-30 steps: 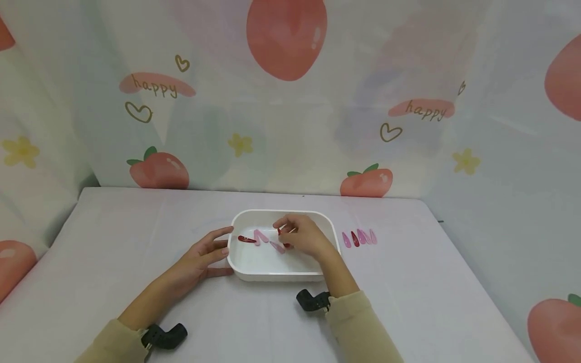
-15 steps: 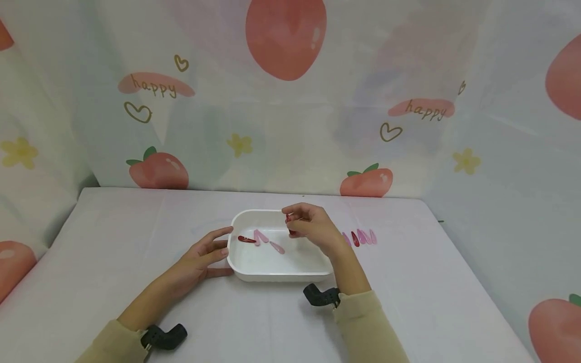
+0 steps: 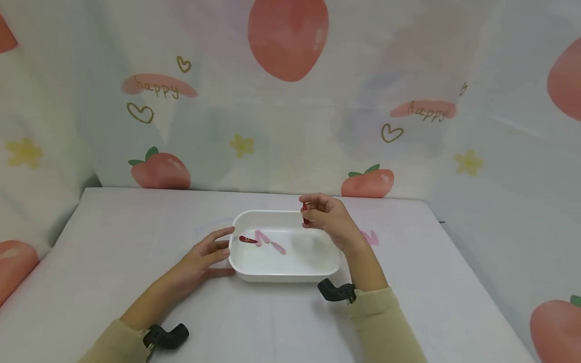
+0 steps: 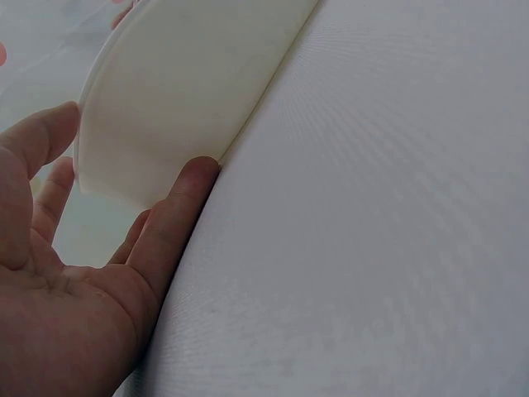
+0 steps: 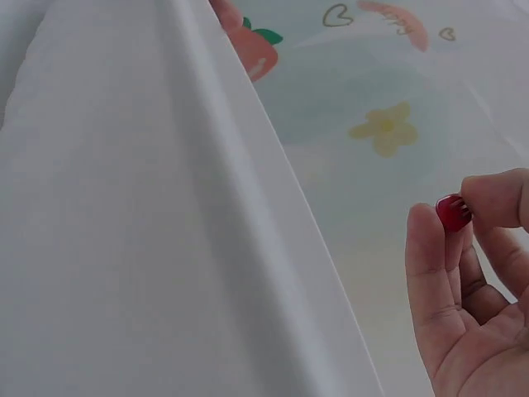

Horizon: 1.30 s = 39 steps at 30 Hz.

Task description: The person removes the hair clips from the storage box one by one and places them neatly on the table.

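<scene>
Pinching a red snap hair clip (image 3: 306, 214) between thumb and fingertips, a person's right hand (image 3: 333, 217) is raised over the far rim of a white rectangular tray (image 3: 283, 278), toward its right end. The right wrist view shows one glossy end of the clip poking out of the narrow grip. The left hand (image 3: 195, 264), fingers spread wide, touches the outside of the tray's left end.

Inside the tray, left of its middle, another red hair clip (image 3: 247, 240) lies near several pink hair clips (image 3: 278, 248); whether some overlap cannot be told. More pink clips (image 3: 374, 238) rest on the white-covered table (image 3: 454, 302) right of the tray, partly hidden by the right arm. Both khaki sleeves (image 3: 383, 315) end beside black wrist-worn devices (image 3: 336, 291). Behind the table hangs a pale backdrop (image 3: 290, 126) printed with peach-coloured fruit, yellow flowers, outlined hearts and the word "happy."
</scene>
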### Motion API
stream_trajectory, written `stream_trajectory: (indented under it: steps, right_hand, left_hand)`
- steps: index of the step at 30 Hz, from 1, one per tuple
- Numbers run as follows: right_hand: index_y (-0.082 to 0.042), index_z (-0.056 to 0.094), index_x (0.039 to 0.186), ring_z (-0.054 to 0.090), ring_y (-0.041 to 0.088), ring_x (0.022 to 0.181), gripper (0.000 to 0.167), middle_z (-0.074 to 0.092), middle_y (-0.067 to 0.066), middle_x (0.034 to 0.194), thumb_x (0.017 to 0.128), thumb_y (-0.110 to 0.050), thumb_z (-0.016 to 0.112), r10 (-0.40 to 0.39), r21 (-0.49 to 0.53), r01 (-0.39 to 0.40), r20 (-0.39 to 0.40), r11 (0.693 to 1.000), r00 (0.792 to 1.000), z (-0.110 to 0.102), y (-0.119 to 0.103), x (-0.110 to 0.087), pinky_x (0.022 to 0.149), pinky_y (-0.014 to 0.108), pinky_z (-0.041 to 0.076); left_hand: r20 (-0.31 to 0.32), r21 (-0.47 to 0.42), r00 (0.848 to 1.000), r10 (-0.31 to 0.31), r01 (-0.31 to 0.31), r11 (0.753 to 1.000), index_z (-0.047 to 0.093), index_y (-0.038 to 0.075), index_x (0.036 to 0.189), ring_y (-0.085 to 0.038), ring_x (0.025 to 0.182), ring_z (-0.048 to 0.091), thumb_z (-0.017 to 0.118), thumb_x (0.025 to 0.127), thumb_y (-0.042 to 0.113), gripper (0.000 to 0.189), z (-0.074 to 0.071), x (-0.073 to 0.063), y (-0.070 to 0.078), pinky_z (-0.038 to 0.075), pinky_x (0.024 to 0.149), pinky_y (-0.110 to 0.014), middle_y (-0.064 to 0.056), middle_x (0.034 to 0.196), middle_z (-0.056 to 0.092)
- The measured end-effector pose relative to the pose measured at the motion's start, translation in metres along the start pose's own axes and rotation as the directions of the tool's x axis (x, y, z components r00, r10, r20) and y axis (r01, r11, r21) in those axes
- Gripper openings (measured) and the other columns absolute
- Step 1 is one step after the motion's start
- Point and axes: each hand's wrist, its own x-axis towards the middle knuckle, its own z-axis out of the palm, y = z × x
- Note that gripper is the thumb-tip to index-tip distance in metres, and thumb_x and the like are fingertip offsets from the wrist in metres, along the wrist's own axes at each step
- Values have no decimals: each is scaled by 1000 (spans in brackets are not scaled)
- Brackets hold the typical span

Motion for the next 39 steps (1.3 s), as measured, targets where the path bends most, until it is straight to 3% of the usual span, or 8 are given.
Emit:
stream_trajectory:
  steps: [6,14,23,34,39]
  right_hand:
    - [-1,60,127,64,19,84,34,58,8,99,93,-1,64,0,-54,-1,-20,999,1000,-18,2,-9,81,32,61]
    - [-4,59,129,63,21,93,34,57,9,103,96,-6,64,48,-78,-58,-120,995,992,-39,12,-21,84,33,61]
    - [-1,56,131,60,17,89,35,55,5,101,98,-10,63,31,-102,-50,-183,994,983,-63,10,-27,83,31,61]
    - [-5,59,126,61,13,84,29,57,1,97,98,-12,64,60,-105,-91,-271,990,961,-87,23,-29,80,27,61]
    - [-2,55,133,63,12,85,37,60,1,100,99,-15,62,81,-183,-146,-321,972,944,-95,32,-31,83,27,60]
  left_hand:
    - [0,11,1000,2,-2,1000,29,21,156,-39,132,48,54,104,17,58,-3,-1,0,54,96,-51,-21,155,32]
    - [-10,19,1000,-11,11,1000,30,22,156,-39,131,49,54,104,17,58,-5,-2,-2,55,95,-50,-21,155,32]
    - [-9,13,1000,-16,16,1000,29,21,156,-38,131,49,53,104,16,57,-3,-2,0,55,96,-50,-21,155,31]
    - [-3,11,1000,-16,16,1000,28,20,157,-39,131,49,51,105,15,57,-3,-2,1,54,96,-50,-21,155,31]
    - [1,12,1000,-11,11,1000,27,20,157,-39,131,49,50,105,14,57,-3,-3,2,54,96,-50,-22,155,31]
